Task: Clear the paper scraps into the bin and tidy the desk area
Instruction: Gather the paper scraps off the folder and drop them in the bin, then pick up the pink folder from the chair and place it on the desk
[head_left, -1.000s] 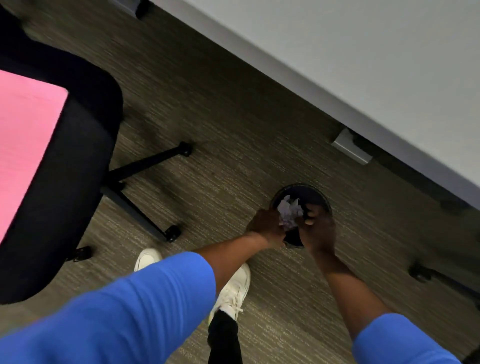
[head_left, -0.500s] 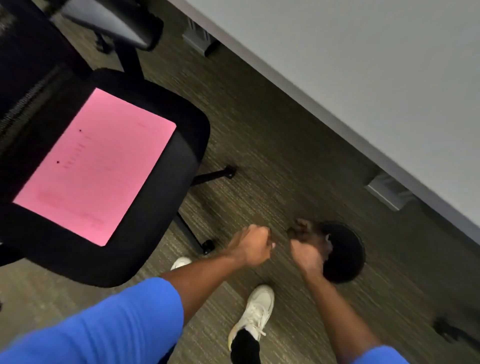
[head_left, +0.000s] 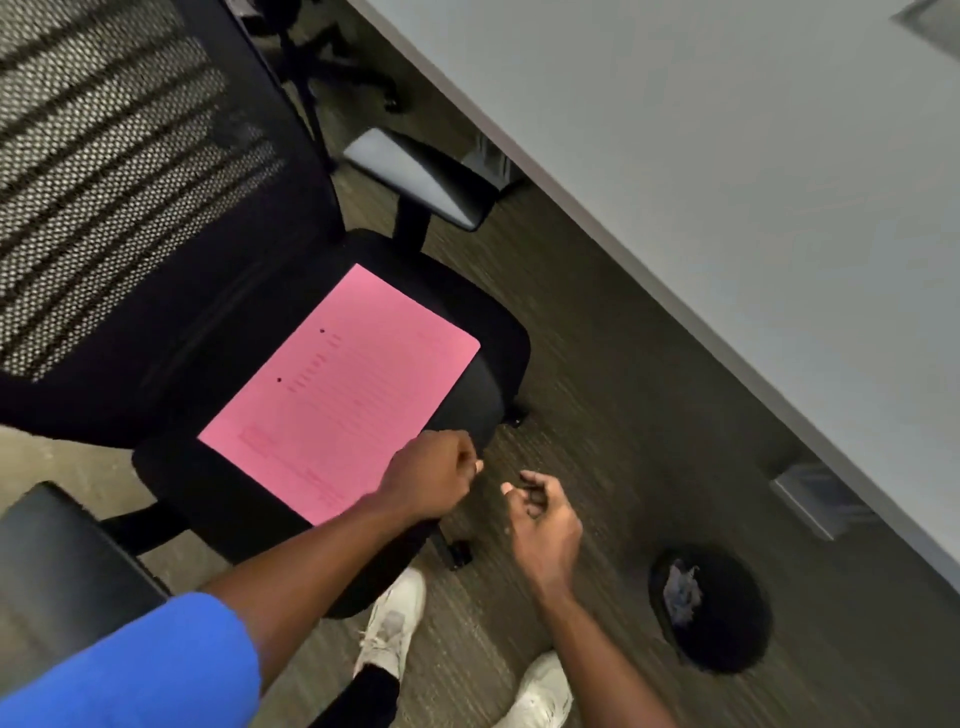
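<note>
A round black bin stands on the carpet at the lower right, with crumpled white paper scraps lying inside it. A pink sheet of paper lies flat on the seat of a black office chair. My left hand hovers over the front corner of the seat, at the near edge of the pink sheet, fingers curled into a loose fist with nothing in them. My right hand is beside it above the floor, fingers half bent and apart, empty. Both hands are well left of the bin.
A grey desk runs diagonally across the upper right, with a bracket under its edge. The chair's mesh back and armrests fill the left. My white shoes stand on the carpet below the hands.
Both hands have left the bin, where they had pressed the scraps in, and moved left to the chair's front corner. The view has swung left and up, showing the whole chair.
</note>
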